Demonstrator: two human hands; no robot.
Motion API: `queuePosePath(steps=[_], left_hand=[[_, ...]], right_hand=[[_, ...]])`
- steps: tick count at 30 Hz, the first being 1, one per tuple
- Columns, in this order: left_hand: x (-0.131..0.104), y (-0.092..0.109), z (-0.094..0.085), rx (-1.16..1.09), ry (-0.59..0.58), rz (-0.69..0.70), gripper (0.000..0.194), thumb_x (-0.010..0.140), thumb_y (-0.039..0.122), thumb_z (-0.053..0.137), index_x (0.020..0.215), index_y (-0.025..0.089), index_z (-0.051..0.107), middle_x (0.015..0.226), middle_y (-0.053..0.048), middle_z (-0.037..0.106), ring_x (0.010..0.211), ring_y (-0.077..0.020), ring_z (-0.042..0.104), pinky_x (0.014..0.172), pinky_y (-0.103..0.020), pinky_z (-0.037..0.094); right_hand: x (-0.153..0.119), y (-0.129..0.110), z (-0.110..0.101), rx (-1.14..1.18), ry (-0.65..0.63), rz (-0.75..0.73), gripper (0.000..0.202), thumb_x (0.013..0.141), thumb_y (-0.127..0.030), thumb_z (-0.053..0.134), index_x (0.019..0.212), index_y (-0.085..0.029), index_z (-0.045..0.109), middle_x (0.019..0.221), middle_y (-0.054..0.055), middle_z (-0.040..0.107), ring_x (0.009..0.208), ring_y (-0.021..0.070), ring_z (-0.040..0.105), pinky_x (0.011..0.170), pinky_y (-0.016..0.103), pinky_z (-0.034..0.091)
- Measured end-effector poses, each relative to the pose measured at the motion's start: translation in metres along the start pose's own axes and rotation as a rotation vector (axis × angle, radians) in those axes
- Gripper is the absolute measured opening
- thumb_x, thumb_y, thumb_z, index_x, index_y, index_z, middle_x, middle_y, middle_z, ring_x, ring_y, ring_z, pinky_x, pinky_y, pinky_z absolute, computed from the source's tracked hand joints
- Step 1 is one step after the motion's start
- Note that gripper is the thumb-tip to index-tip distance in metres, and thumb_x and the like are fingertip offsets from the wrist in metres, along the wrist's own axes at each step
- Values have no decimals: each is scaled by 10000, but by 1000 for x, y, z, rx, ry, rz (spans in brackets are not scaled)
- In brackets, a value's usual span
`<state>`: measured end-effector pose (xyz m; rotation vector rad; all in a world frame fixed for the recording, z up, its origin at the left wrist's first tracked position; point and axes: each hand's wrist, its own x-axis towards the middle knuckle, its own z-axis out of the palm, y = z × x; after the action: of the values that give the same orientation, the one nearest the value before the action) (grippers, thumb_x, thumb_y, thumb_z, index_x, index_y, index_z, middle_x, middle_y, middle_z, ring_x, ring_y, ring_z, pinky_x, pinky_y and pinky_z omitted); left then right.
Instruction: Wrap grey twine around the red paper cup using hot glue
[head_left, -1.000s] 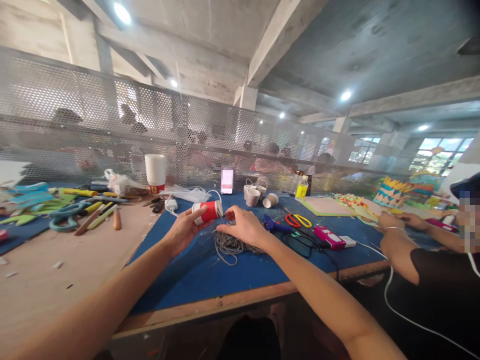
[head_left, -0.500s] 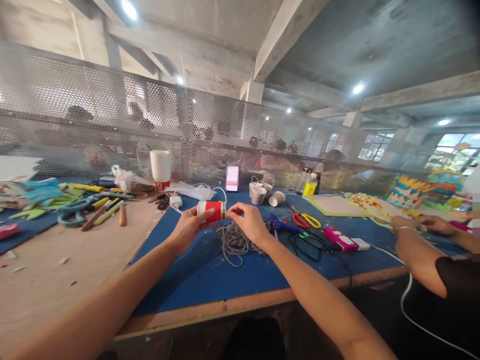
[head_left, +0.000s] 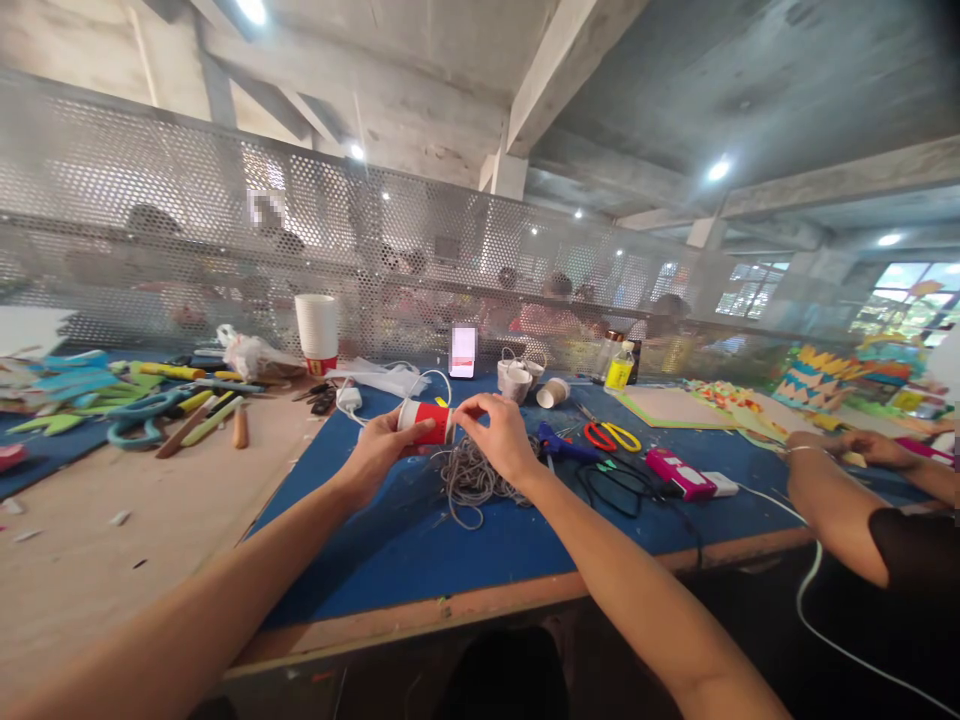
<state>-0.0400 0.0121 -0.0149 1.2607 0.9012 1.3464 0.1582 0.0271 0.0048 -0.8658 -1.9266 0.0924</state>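
My left hand (head_left: 379, 450) is wrapped round a red and white paper cup (head_left: 431, 424), which lies on its side in the air above the table. Thumb and fingers of my right hand (head_left: 495, 435) are pinched at the cup's right-hand end, apparently on a strand of grey cord; the fingers hide most of it. Below both hands, a loose tangle of grey cord (head_left: 476, 480) rests on the blue table mat (head_left: 390, 565). Beyond it stand small cord-wrapped cups (head_left: 516, 383), with another cup (head_left: 553, 393) lying on its side.
Right of the cord lie a blue glue gun (head_left: 566, 445), red and yellow scissors (head_left: 611, 437) and a magenta box (head_left: 681, 473). A stack of paper cups (head_left: 316, 330), a phone (head_left: 463, 352) and a yellow-labelled bottle (head_left: 619, 368) stand behind. Tools (head_left: 199, 420) lie left. A co-worker's arm (head_left: 836, 500) is at right.
My right fingertips have shifted slightly upward at the cup's end. The cup stays in my left hand, and the view has tilted a little.
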Motion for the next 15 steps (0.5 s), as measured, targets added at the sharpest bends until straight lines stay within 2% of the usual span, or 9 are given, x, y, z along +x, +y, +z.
queuePosePath(steps=[7,15], left_hand=[[-3,3,3,-1,-8,-8,328,701,364,882,923,152,764,840,-53,770,738,-167,680,653,-261,556],[-5,6,6,15,-30,-10,332,689,352,885,921,154,753,859,-53,770,754,-167,667,659,-256,545]], right_hand=[[1,0,-3,-16,21,-8,103,937,-266,703,842,-227,701,849,2,729,831,171,677,910,343,491],[2,3,-2,-8,32,-10,103,933,-262,710,838,-224,699,845,0,728,824,170,679,903,343,499]])
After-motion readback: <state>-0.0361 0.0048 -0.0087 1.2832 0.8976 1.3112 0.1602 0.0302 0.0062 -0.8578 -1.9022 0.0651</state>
